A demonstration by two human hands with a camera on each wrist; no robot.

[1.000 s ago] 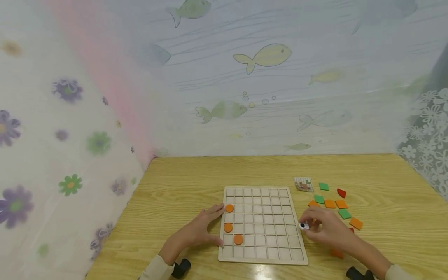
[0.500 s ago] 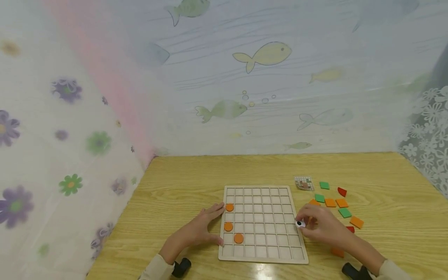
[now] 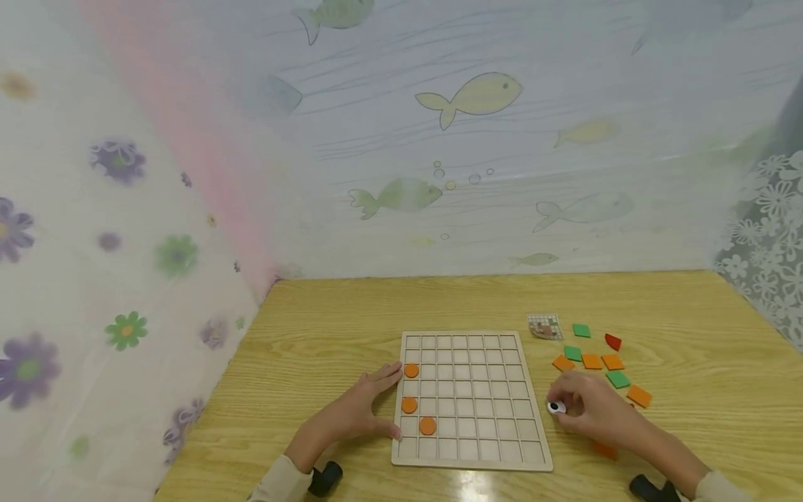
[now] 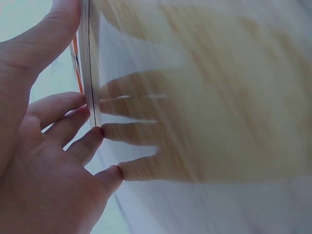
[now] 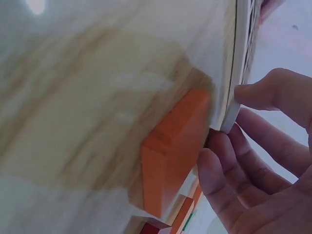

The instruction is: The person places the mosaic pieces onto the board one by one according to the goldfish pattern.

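A square wooden grid board (image 3: 473, 397) lies flat on the table, with three orange discs (image 3: 428, 426) in cells on its left side. My left hand (image 3: 357, 411) rests at the board's left edge, fingers and thumb spread; the left wrist view shows the fingertips (image 4: 90, 141) touching that edge. Just off the board's right edge, my right hand (image 3: 592, 408) pinches a white disc with a black spot, like an eye piece (image 3: 555, 407), between thumb and fingers. In the right wrist view this white piece (image 5: 231, 116) is seen edge-on.
Right of the board lie loose orange square tiles (image 3: 639, 396), green tiles (image 3: 617, 379) and a red quarter-round piece (image 3: 613, 341). An orange tile (image 3: 606, 450) is partly under the right hand. A small printed picture card (image 3: 544, 326) lies behind them. A patterned wall borders the table (image 3: 332, 314).
My right hand moves slightly left to the board's edge with the eye piece, then back right, off the board. My left hand stays in place.
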